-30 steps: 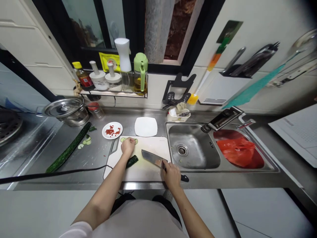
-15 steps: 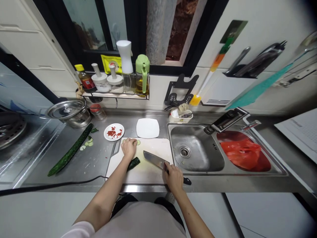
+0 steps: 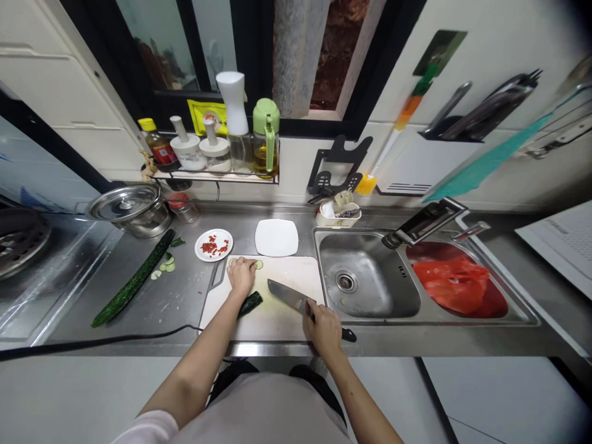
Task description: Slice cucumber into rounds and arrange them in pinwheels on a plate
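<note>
My left hand (image 3: 241, 276) rests at the upper left of the white cutting board (image 3: 282, 330), its fingers curled down over thin cucumber slices (image 3: 259, 264). What lies under the fingers is mostly hidden. A kitchen knife (image 3: 289, 295) is in my right hand (image 3: 325, 328), which is wrapped round the black handle. Its blade points up and left, low over the board's middle or lying on it; I cannot tell which. Between the hands, a cut piece of dark green cucumber (image 3: 251, 304) lies beside my left forearm, partly covered by it.
Behind the board stand a white plate of red bits (image 3: 214, 254) and a square white plate (image 3: 276, 238). A long cucumber (image 3: 134, 280) and several offcuts (image 3: 167, 265) lie left, near a lidded pot (image 3: 134, 213). The sink (image 3: 370, 277) is right; a black cord (image 3: 102, 344) crosses the counter.
The whole view has shifted very slightly. Both hands, the knife and the cucumber pieces keep nearly the same places on the board.
</note>
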A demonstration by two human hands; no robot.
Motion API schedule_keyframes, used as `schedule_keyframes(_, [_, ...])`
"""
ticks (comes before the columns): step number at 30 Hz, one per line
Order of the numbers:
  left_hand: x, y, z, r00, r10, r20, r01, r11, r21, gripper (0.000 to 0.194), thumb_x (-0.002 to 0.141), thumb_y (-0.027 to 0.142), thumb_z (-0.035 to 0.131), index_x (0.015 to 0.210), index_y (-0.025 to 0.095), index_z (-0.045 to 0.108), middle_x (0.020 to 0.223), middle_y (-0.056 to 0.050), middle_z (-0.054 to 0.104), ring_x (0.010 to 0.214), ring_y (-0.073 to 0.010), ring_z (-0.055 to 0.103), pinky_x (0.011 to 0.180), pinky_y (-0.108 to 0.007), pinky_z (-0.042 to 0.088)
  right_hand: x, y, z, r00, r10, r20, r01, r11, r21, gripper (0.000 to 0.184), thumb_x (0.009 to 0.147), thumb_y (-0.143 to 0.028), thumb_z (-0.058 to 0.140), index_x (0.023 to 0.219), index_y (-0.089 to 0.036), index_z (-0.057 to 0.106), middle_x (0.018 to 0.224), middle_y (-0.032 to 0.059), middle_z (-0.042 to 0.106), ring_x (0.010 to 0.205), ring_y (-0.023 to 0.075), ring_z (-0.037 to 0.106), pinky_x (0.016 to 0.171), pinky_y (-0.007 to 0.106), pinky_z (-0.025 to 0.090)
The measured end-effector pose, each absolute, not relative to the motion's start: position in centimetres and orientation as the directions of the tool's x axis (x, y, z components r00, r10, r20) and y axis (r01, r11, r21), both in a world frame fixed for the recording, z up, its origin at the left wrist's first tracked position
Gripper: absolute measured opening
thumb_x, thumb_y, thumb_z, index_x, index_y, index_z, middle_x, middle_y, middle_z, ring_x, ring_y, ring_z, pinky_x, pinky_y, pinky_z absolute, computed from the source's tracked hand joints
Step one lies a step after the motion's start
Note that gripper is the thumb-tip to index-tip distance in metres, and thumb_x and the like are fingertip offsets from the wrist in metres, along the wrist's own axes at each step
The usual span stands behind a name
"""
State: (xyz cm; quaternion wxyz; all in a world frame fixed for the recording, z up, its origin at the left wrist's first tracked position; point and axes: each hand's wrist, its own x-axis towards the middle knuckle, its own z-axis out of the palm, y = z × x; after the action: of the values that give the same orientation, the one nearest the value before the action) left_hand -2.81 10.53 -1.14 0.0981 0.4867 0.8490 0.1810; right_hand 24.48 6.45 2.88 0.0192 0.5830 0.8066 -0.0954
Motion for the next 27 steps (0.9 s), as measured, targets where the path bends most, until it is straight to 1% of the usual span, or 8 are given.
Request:
schedule_keyframes(8, [-2.8,10.7,-0.7,-0.488,0.873,0.004,0.806,0.449,0.385,0.026,0.087,0.035,0.052,0.1,0.028,0.074,0.102,-0.01,0.065,0.102,-0.0294,0.05,0.089,-0.042,0.03,24.4,6.4,3.1,-0.317,0.939,-0.133,0.943,0.298,-0.145,0.04,0.086,-0.019,0.05,0.126,-0.023,0.058,0.095,0.0056,0.068,0.09,0.0177,0.058,0.081,0.028,0.033])
schedule_keyframes(11, [-3.0,11.0,-0.4,-0.477,0.879,-0.013,0.801,0.44,0.404,0.024,0.085,0.033,0.054,0.096,0.027,0.074,0.102,-0.01,0.066,0.103,-0.0295,0.051,0.09,-0.043,0.031,24.4,6.3,2.9,-0.312,0.942,-0.125,0.944,0.291,-0.157,0.041,0.085,-0.018,0.05,0.125,-0.023,0.059,0.095,0.0058,0.068,0.091,0.0181,0.058,0.082,0.029,0.034])
schedule_keyframes(14, [-3.5,11.2,-0.1,-0.507,0.861,-0.033,0.753,0.461,0.47,0.023,0.084,0.032,0.055,0.096,0.027,0.074,0.101,-0.009,0.067,0.104,-0.0289,0.052,0.09,-0.042,0.033,24.4,6.4,2.6,-0.296,0.947,-0.121,0.945,0.272,-0.182,0.042,0.084,-0.018,0.05,0.124,-0.022,0.06,0.097,0.0057,0.069,0.092,0.0184,0.059,0.083,0.028,0.035])
schedule_keyframes(16, [-4.0,10.8,-0.1,-0.574,0.819,-0.024,0.68,0.492,0.544,0.025,0.084,0.032,0.054,0.099,0.027,0.073,0.1,-0.008,0.068,0.102,-0.0274,0.054,0.089,-0.04,0.036,24.5,6.4,2.5,-0.279,0.954,-0.112,0.944,0.25,-0.215,0.042,0.084,-0.019,0.05,0.124,-0.023,0.061,0.098,0.0054,0.069,0.092,0.0181,0.06,0.084,0.028,0.036])
schedule_keyframes(19, [-5.0,9.3,-0.1,-0.689,0.725,0.01,0.541,0.504,0.674,0.031,0.085,0.034,0.051,0.106,0.024,0.07,0.093,-0.007,0.067,0.092,-0.0226,0.058,0.085,-0.034,0.041,24.6,6.3,2.3,-0.244,0.966,-0.086,0.931,0.209,-0.301,0.039,0.085,-0.021,0.048,0.121,-0.023,0.063,0.1,0.0053,0.07,0.092,0.0178,0.062,0.084,0.027,0.038])
schedule_keyframes(22, [-5.9,6.8,-0.3,-0.758,0.652,0.029,0.428,0.463,0.776,0.038,0.085,0.039,0.047,0.112,0.02,0.067,0.088,-0.005,0.067,0.08,-0.0179,0.059,0.077,-0.028,0.045,24.6,6.3,2.4,-0.193,0.979,-0.069,0.9,0.148,-0.411,0.035,0.089,-0.029,0.045,0.117,-0.023,0.065,0.103,0.0053,0.071,0.09,0.0184,0.063,0.08,0.027,0.041])
schedule_keyframes(24, [-6.4,5.0,-0.5,-0.785,0.619,0.023,0.376,0.448,0.811,0.041,0.085,0.041,0.047,0.113,0.018,0.066,0.087,-0.005,0.067,0.074,-0.0161,0.058,0.073,-0.026,0.046,24.5,6.3,2.6,-0.143,0.986,-0.084,0.88,0.088,-0.466,0.035,0.09,-0.035,0.043,0.114,-0.025,0.066,0.102,0.0044,0.071,0.089,0.019,0.064,0.076,0.026,0.042])
schedule_keyframes(27, [-6.7,2.6,-0.7,-0.799,0.602,0.013,0.363,0.465,0.808,0.04,0.084,0.042,0.047,0.11,0.018,0.067,0.084,-0.004,0.067,0.071,-0.0159,0.058,0.072,-0.026,0.047,24.3,6.5,3.1,-0.097,0.985,-0.14,0.862,0.013,-0.507,0.034,0.088,-0.037,0.044,0.111,-0.027,0.068,0.094,0.0032,0.072,0.084,0.0193,0.064,0.07,0.025,0.042])
